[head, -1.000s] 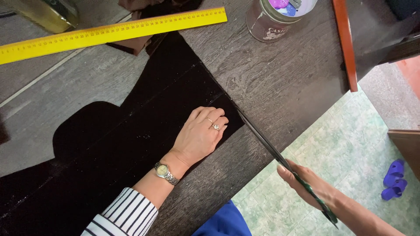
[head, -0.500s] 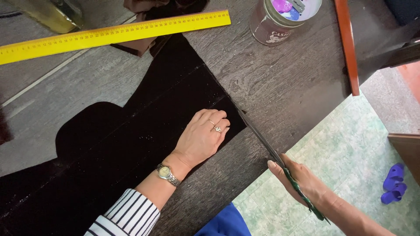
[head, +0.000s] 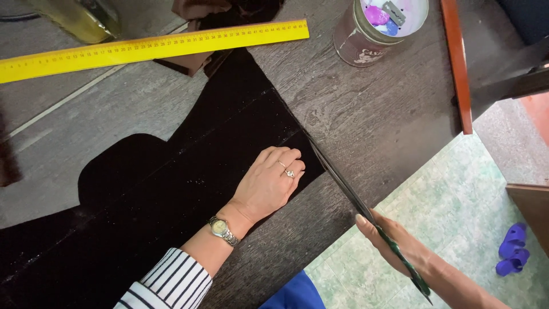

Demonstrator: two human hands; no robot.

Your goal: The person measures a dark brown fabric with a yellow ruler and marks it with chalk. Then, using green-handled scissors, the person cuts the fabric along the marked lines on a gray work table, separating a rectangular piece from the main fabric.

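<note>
The scissors (head: pixel 366 214) have slid a little farther along the black fabric's (head: pixel 171 194) edge since a moment ago. The right hand (head: pixel 400 246) grips their handles; the left hand (head: pixel 269 183) lies flat on the fabric, fingers together. On the dark wooden table (head: pixel 366 114): one yellow ruler (head: pixel 148 48), one tin (head: pixel 372 28). The floor (head: pixel 452 200) is green tile.

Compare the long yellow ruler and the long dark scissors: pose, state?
The long yellow ruler lies flat and untouched at the table's far side; the long dark scissors are gripped by the right hand, blades along the black fabric edge beside the left hand. Both are long and slanted.
</note>
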